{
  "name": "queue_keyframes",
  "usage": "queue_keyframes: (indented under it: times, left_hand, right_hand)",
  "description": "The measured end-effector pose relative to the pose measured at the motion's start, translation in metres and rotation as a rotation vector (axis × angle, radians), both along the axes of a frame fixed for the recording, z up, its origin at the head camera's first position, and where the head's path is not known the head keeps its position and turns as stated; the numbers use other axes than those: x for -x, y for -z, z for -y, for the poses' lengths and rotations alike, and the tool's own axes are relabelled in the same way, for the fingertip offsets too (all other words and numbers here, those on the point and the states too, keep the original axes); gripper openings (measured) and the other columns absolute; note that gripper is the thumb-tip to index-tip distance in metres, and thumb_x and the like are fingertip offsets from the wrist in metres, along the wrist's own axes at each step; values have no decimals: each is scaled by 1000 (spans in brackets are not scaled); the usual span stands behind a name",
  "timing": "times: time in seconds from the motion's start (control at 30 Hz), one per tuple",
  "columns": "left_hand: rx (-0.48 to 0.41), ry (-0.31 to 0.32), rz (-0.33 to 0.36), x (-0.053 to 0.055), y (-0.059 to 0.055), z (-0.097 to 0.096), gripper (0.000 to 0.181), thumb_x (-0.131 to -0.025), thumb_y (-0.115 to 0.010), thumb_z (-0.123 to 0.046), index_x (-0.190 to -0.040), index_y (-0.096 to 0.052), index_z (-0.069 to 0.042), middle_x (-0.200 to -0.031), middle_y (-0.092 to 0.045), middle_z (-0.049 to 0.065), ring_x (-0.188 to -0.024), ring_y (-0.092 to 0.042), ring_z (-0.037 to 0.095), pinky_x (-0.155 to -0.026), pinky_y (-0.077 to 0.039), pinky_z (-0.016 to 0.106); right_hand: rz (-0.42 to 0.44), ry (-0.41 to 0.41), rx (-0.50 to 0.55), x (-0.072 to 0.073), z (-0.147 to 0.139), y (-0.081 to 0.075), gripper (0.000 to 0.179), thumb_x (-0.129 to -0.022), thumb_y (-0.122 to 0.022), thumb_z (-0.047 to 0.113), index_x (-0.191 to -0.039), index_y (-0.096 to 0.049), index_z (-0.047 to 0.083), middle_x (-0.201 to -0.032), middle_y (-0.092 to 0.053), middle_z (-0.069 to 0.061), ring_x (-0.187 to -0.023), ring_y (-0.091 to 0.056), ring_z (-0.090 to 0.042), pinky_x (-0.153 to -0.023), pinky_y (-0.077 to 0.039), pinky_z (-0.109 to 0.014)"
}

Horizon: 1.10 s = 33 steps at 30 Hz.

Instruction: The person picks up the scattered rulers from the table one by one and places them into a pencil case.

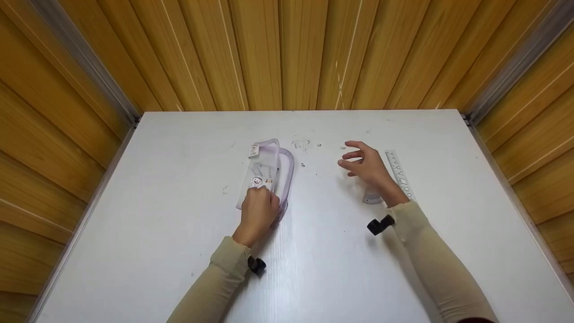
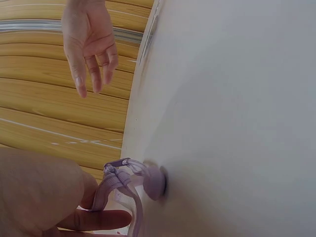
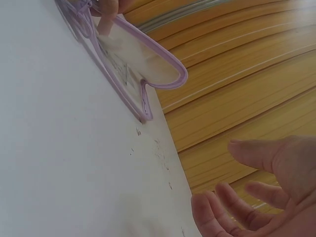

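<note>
My left hand (image 1: 258, 210) grips the near end of a clear zip pencil case (image 1: 265, 161) with lilac trim, a white tag and a small cartoon face printed on it. The case stands unzipped, its two trimmed edges spread apart in the right wrist view, and some thin dark items show through its side. To the right, my right hand (image 1: 368, 168) hovers over the table, fingers spread and loosely bent, holding nothing. Partly hidden beneath that wrist lies a clear protractor-like piece (image 1: 371, 197). Beside it is a clear ruler (image 1: 398, 170) with cut-out shapes, its near end behind the forearm.
The white table (image 1: 134, 215) meets a yellow wood-patterned wall (image 1: 296, 54) at its far edge, with similar walls at both sides. Dark smudges (image 1: 301, 143) mark the tabletop between the hands. Each wrist carries a small black camera.
</note>
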<state>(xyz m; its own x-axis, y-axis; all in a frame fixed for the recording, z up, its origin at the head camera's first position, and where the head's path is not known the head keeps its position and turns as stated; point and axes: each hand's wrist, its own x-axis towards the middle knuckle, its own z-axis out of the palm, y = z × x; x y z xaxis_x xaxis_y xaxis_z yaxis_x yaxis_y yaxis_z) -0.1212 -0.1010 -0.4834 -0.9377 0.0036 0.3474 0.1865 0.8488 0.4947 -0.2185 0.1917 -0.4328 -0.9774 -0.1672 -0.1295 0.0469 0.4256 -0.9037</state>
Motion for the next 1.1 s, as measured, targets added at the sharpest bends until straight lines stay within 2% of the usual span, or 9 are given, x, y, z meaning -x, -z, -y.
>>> queue_keyframes:
  times: [0.2, 0.43, 0.67, 0.87, 1.0, 1.1]
  left_hand:
    - [-11, 8, 9, 0, 0, 0, 33, -85, -64, -2, -55, -51, -8, -63, -59, 13, -56, -51, 22, -51, -49, 44]
    - [-6, 15, 5, 0, 1, 0, 31, -86, -64, -2, -58, -53, -7, -65, -60, 13, -58, -52, 22, -51, -50, 44]
    - [-2, 2, 4, 0, 2, 0, 30, -86, -63, -3, -58, -52, -7, -64, -58, 13, -57, -53, 24, -52, -50, 46]
    - [-7, 20, 5, 0, 1, 1, 38, -86, -60, 0, -53, -43, -11, -58, -51, 7, -54, -44, 19, -46, -46, 40]
    - [-10, 26, -2, 0, 0, 1, 41, -86, -61, 0, -53, -40, -14, -58, -51, 7, -55, -44, 18, -47, -46, 40]
    - [-17, 23, 1, 0, 0, 1, 39, -86, -61, -1, -54, -42, -13, -59, -53, 9, -55, -46, 20, -48, -47, 42]
  right_hand:
    - [14, 23, -9, -4, -15, 3, 67, -95, -74, 20, -154, -42, 15, -132, -61, -16, -111, -65, -30, -84, -58, -37]
    - [-11, 34, -36, -11, -38, 5, 68, -95, -74, 22, -155, -42, 11, -131, -62, -17, -112, -64, -29, -85, -58, -34]
    - [-5, 57, -49, -21, -58, 3, 71, -96, -74, 26, -156, -40, 9, -135, -61, -19, -115, -62, -29, -92, -56, -38]
    - [-5, 62, -49, -26, -70, 3, 73, -95, -74, 25, -157, -38, 8, -137, -59, -20, -117, -61, -31, -89, -56, -29]
    - [-16, 73, -99, -29, -76, 4, 72, -96, -73, 26, -157, -39, 8, -137, -60, -20, -118, -60, -32, -91, -52, -26]
    - [-31, 78, -144, -31, -79, 5, 72, -96, -73, 28, -156, -40, 9, -137, -61, -20, -120, -60, -34, -96, -48, -31]
